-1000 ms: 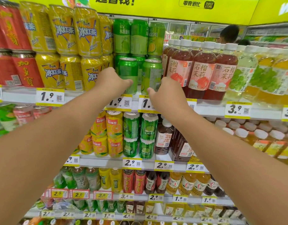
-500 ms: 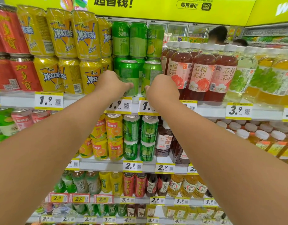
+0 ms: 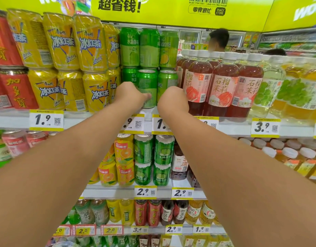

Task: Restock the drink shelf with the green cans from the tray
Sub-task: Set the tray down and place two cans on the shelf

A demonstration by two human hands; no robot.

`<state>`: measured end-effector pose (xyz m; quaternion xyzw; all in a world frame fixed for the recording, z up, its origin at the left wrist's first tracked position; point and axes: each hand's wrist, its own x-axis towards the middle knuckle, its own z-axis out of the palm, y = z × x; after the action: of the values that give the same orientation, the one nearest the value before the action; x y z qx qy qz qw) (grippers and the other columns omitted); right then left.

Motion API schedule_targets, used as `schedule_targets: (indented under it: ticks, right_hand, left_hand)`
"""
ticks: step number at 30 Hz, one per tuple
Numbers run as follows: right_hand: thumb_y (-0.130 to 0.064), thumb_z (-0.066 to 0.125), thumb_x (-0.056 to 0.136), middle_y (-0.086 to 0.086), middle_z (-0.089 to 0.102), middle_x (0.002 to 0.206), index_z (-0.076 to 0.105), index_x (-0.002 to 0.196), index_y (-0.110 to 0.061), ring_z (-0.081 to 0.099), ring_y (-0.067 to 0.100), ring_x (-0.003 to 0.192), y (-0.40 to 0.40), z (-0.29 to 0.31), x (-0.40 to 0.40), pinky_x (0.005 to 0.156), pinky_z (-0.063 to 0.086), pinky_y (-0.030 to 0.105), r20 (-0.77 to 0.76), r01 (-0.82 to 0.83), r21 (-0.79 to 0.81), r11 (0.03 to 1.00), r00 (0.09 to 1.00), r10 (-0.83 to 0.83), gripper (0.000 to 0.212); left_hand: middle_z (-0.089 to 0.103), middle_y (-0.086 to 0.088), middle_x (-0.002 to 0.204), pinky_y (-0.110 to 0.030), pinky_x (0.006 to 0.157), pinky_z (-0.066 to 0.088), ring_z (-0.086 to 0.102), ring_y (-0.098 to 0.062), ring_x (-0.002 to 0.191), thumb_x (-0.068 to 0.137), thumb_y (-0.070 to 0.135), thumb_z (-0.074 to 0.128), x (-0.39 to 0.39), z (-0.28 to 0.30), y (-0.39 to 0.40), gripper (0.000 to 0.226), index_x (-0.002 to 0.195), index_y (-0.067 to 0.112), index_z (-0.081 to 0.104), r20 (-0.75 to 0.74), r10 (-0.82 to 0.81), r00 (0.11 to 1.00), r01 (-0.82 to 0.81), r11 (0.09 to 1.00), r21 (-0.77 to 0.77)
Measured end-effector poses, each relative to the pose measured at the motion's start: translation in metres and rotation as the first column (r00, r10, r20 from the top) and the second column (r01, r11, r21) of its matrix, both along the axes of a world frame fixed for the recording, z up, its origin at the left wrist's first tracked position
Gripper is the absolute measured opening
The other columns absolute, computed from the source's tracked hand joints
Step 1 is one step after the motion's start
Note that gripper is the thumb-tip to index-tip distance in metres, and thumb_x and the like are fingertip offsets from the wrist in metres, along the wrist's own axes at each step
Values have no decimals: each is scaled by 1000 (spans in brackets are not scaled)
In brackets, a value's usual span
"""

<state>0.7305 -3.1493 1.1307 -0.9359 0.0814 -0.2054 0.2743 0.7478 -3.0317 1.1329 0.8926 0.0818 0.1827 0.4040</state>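
Left hand (image 3: 129, 95): clamped on upright green aluminium can (image 3: 147, 88), frame centre, long axis vertical, top up.
Right hand (image 3: 172, 100): on neighbouring green can (image 3: 167, 84); grip cannot tell.

Left hand (image 3: 128, 94) grips green can (image 3: 148, 86); right hand (image 3: 172, 100) seemingly grips another (image 3: 167, 82).

Both bare arms reach straight forward and up, converging toward the middle. The left hand (image 3: 129, 95) is curled with its back to the camera, fingertips (image 3: 148, 96) pointing right. The right hand (image 3: 172, 100) is a loose fist just beside it, its fingers hidden.
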Motion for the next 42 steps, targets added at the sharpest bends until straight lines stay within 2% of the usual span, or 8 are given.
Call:
schedule_targets:
  ticks: [6, 11, 14, 23, 26, 29, 34, 42]
  right_hand:
    - [-15, 62, 97, 13, 66, 110, 66, 102, -5, 66, 33, 103, -4, -7, 17, 68, 44, 32, 20, 0, 100, 995, 1000, -2, 12]
    - [-47, 62, 96, 7, 53, 80, 45, 73, -8, 56, 29, 77, -3, -4, 18, 63, 41, 34, -13, -6, 181, 984, 1000, 9, 48]
    - [-49, 60, 96, 6, 52, 79, 48, 82, -6, 54, 28, 76, -2, -1, 13, 63, 42, 34, -40, -14, 146, 989, 999, 20, 46]
    - [-50, 52, 100, 3, 47, 62, 39, 65, -10, 45, 18, 49, -11, 5, -19, 42, 29, 28, -68, -88, -26, 996, 994, 86, 55]
    - [-45, 49, 103, 3, 52, 71, 48, 78, -7, 57, 24, 66, -22, -2, -45, 46, 33, 28, 0, -191, -97, 977, 981, 192, 44]
    - [-42, 49, 102, 12, 63, 108, 59, 119, -6, 61, 31, 102, -35, -25, -71, 72, 49, 36, 88, -289, -221, 932, 945, 314, 41]
    - [-38, 48, 104, 9, 38, 154, 46, 143, -10, 24, 26, 148, -63, -58, -111, 116, 32, 43, 63, -470, -445, 763, 833, 550, 49]
    - [-40, 47, 104, -2, 31, 162, 42, 151, -17, 21, 15, 151, -99, -159, -166, 122, 25, 39, 16, -671, -352, 652, 693, 721, 53]
  left_hand:
    - [64, -10, 125, -36, 81, 52, 65, -31, 104, 79, 50, 78, 9, -4, 6, 72, 133, 8, 57, 5, -6, 1000, 6, 1000, -10]
    - [65, -8, 127, -32, 83, 50, 65, -29, 106, 78, 54, 77, 8, -6, 10, 75, 136, 10, 57, 29, -26, 999, 26, 1000, 2]
    - [67, -8, 117, -38, 83, 56, 67, -28, 91, 77, 55, 77, 3, -3, 11, 73, 131, 8, 59, 5, -25, 1000, 25, 999, 21]
    - [64, -8, 128, -32, 86, 45, 60, -24, 110, 90, 54, 63, -32, 3, 13, 64, 136, 10, 57, 36, -100, 994, 92, 979, 180]
    - [64, -6, 130, -35, 93, 49, 60, -24, 115, 91, 55, 60, -54, -2, 15, 61, 136, 14, 58, 73, -119, 990, 100, 969, 227]
    - [64, -4, 132, -36, 95, 48, 59, -24, 119, 93, 53, 58, -83, -16, 11, 55, 135, 18, 60, 112, -115, 987, 78, 954, 288]
    - [66, -6, 127, -34, 92, 46, 60, -25, 116, 94, 48, 58, -130, -50, 4, 51, 136, 18, 59, 173, -148, 974, 63, 905, 420]
    - [40, -5, 156, -40, 119, 22, 30, -24, 146, 96, 46, 56, -210, -164, 1, 57, 146, 21, 48, 41, -50, 998, 23, 864, 502]
